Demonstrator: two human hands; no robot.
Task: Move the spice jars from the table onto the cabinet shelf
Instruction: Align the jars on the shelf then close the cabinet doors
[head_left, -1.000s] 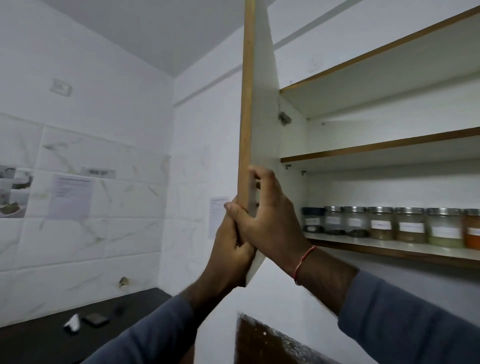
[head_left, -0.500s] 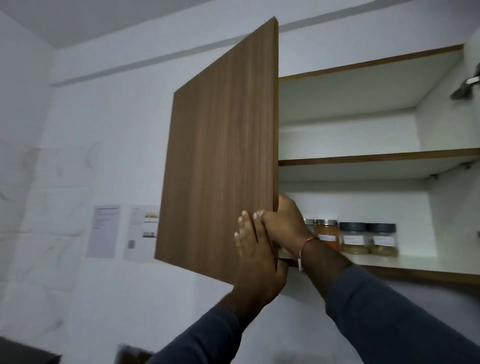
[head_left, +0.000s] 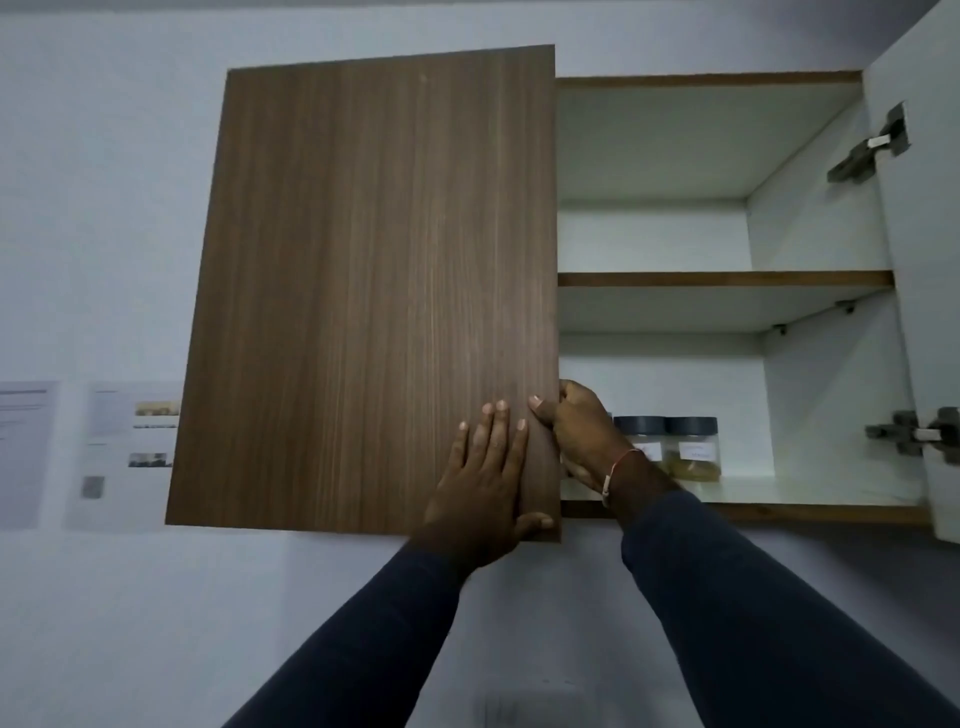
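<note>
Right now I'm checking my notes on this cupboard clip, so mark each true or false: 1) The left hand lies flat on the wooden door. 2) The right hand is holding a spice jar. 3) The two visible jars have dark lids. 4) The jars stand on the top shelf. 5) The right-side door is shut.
1) True: the left hand rests palm-down on the wooden door.
2) False: the right hand curls round the door's edge, no jar in it.
3) True: both spice jars have dark lids.
4) False: they stand on the bottom shelf.
5) False: the right door is swung open, hinges showing.
</note>
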